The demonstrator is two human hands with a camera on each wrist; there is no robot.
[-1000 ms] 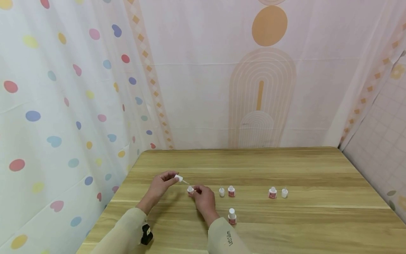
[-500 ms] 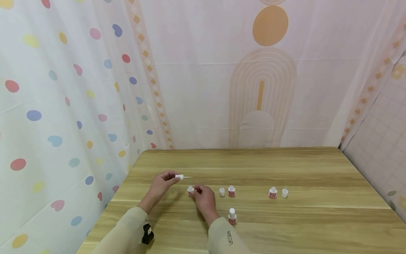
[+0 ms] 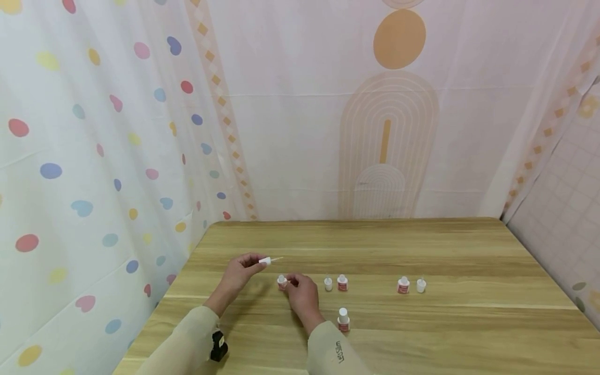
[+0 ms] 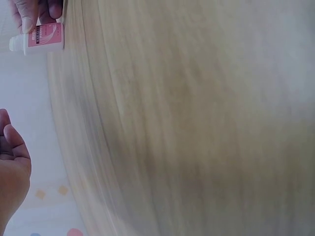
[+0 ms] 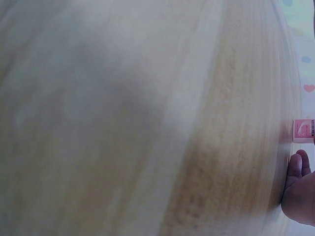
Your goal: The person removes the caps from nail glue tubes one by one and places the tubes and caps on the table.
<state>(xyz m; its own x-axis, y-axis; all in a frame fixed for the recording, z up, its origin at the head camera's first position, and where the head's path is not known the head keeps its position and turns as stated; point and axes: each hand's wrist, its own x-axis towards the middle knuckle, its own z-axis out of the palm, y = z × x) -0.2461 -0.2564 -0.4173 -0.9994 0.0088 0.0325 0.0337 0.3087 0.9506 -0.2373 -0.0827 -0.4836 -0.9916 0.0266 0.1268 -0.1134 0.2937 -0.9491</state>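
In the head view my left hand (image 3: 241, 273) pinches a white brush cap (image 3: 265, 261) above the table, its thin brush pointing right and slightly up. Lower and to the right, my right hand (image 3: 302, 296) holds a small nail glue bottle (image 3: 282, 282) upright between thumb and fingers. This bottle is white with a pink label, and its neck is uncapped. The left wrist view shows the same nail glue bottle (image 4: 45, 38) at the top left, with a thumb across its label. Only part of the bottle (image 5: 303, 131) shows at the right wrist view's edge.
Right of my right hand stand a brush cap (image 3: 328, 284) and an uncapped bottle (image 3: 342, 283). Farther right are another uncapped bottle (image 3: 403, 285) and its cap (image 3: 421, 285). A capped bottle (image 3: 344, 319) stands nearer on the wooden table (image 3: 445, 333). Curtains hang behind.
The brush cap in my left hand has turned from pointing down toward the bottle to pointing right and slightly up. My right hand and the bottle have stayed in place.
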